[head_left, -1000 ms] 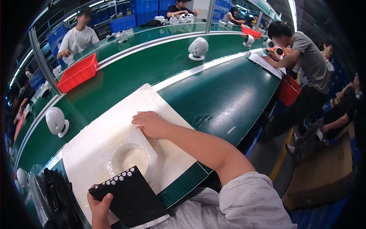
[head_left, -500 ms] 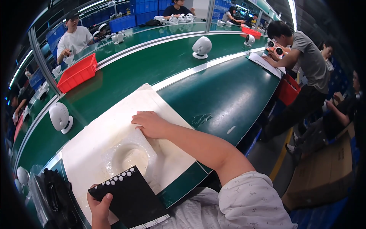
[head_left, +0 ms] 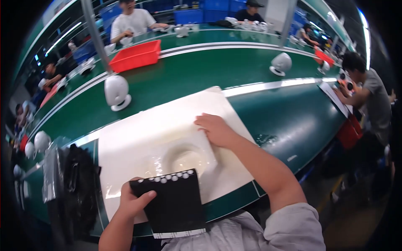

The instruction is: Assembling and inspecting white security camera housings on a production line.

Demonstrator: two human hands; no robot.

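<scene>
A white mat (head_left: pixel 167 125) covers the green bench in front of me. On it lies a clear plastic wrapper (head_left: pixel 180 157) with a round white shape inside. My right hand (head_left: pixel 215 129) rests flat on the wrapper's far right corner, fingers together. My left hand (head_left: pixel 134 201) grips the left edge of a black flat pouch (head_left: pixel 173 205) with a row of white dots along its top, held over the mat's near edge.
White rounded devices (head_left: pixel 116 91) (head_left: pixel 280 63) stand on the green conveyor beyond the mat. A red bin (head_left: pixel 136 55) sits farther back. A pile of black pouches (head_left: pixel 79 188) lies at my left. A person (head_left: pixel 366 96) works at the right; others sit across the line.
The view has swung left and closer. The white devices have ridden the belt to the right. Both hands keep their places on the wrapper and pouch.
</scene>
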